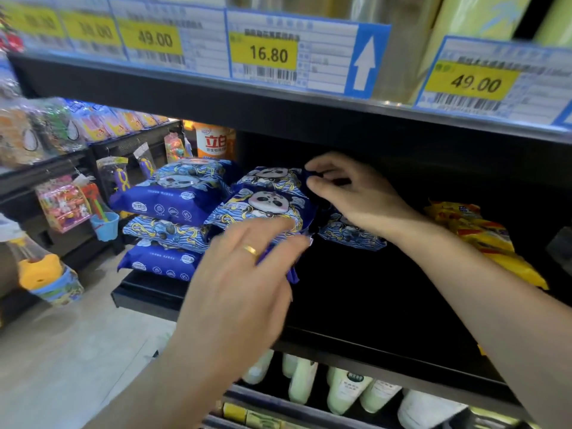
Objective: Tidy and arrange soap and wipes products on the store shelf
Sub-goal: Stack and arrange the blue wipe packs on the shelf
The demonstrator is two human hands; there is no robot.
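Observation:
Blue wipes packs with a panda print lie on a black shelf. A stack of three packs stands at the shelf's left end. Beside it a tilted panda pack is gripped at its near end by my left hand, which wears a gold ring. My right hand pinches that same pack's far dark-blue edge. Another panda pack lies behind it, and one more lies flat under my right wrist.
Yellow packets lie at the right of the shelf. An orange detergent bottle stands behind the stack. Price tags line the shelf above. Pale green bottles fill the shelf below. Toys hang on the left rack.

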